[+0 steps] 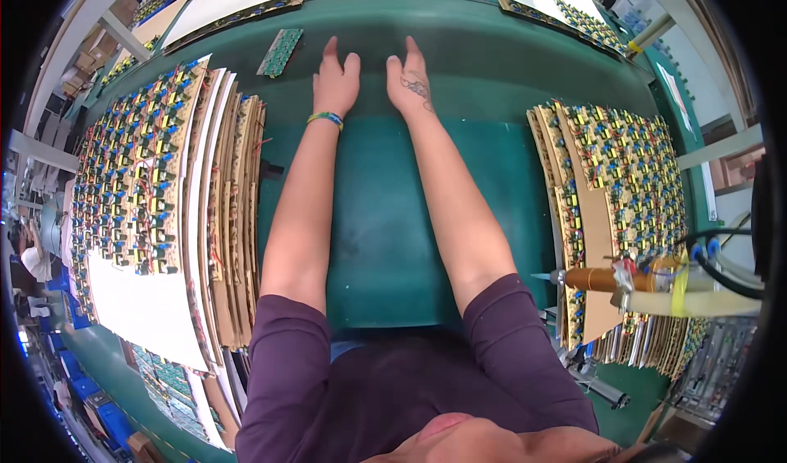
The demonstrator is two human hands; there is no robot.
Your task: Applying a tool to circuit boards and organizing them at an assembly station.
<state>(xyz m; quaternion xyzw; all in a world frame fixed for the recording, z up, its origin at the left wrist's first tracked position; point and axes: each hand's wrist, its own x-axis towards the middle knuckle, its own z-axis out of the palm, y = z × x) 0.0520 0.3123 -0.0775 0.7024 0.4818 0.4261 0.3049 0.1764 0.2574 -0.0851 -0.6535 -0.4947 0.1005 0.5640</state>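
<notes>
Both my arms reach forward over the green work surface (pixel 381 217). My left hand (pixel 334 84), with a coloured band at its wrist, is open, thumb and fingers apart, and holds nothing. To its right, a short gap away, my right hand (pixel 409 82) is open too, with nothing in it. The hands face each other without touching. A small green circuit board (pixel 280 52) lies on the dark strip (pixel 459 45) beyond and left of my left hand, not touching it.
Tall stacks of cardboard sheets with small-component boards stand at left (pixel 135 168) and right (pixel 627 160). A dispenser-like tool (pixel 602 280) with a pale nozzle and hoses juts in from the right. More sheet stacks (pixel 238 4) sit at the far side.
</notes>
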